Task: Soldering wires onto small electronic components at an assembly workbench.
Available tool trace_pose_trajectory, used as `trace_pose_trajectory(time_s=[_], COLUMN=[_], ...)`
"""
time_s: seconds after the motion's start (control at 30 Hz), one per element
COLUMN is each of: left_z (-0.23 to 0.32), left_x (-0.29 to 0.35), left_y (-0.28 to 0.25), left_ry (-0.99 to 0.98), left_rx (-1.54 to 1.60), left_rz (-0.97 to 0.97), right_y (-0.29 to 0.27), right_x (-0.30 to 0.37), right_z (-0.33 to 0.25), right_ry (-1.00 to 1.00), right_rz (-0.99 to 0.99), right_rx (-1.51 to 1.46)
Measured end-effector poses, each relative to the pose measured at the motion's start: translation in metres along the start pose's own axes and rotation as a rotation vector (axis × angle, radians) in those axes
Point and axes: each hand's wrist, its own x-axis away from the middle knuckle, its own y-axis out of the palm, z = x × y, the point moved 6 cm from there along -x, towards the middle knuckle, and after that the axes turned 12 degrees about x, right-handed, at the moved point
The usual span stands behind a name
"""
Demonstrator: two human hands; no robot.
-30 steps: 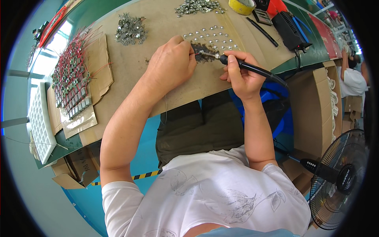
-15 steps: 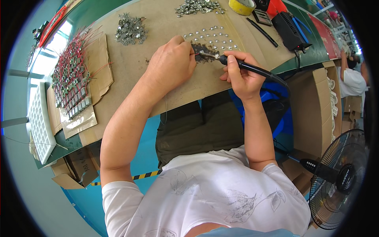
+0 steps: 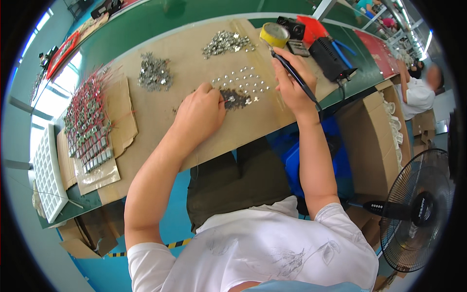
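My right hand (image 3: 297, 90) grips a black soldering iron (image 3: 291, 69) like a pen; its metal tip points up and away, beside the yellow tape roll (image 3: 275, 35). My left hand (image 3: 200, 113) rests on the brown board (image 3: 170, 109) with fingers pinched. A short bit of thin red wire (image 3: 224, 100) shows at its fingertips, while the rest is covered by the hand. Right by those fingertips lies a patch of dark crumbs (image 3: 237, 100) with small shiny metal pieces on it. Rows of silvery domed pieces (image 3: 245, 80) sit just beyond.
Two heaps of small metal parts, a grey pile (image 3: 154, 73) and a shinier pile (image 3: 226, 44), lie farther back. Red-wired components (image 3: 87, 121) crowd the left. A black power box (image 3: 332, 59) stands right. A fan (image 3: 421, 209) and cardboard box (image 3: 365, 131) are off the table's right side.
My right hand has lifted the soldering iron away from my left fingertips, up toward the tape roll. My left hand stays pinched by the dark crumbs. The whole view has shifted slightly.
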Motion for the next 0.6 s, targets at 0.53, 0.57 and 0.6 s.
trace_pose_trajectory(time_s=[0.53, 0.57, 0.6], left_z=[-0.008, -0.008, -0.008], left_x=[-0.005, -0.006, -0.006], left_y=[0.012, 0.014, 0.016], left_ry=[0.026, 0.014, 0.044], left_rx=[0.001, -0.005, -0.006], left_rz=[-0.055, -0.062, -0.068], right_y=[0.139, 0.154, 0.163], right_x=[-0.063, -0.062, -0.061], right_z=[-0.077, -0.086, -0.098], right_ry=[-0.158, -0.176, -0.250], right_rz=[-0.635, -0.688, -0.697], right_rx=[-0.291, -0.268, -0.249])
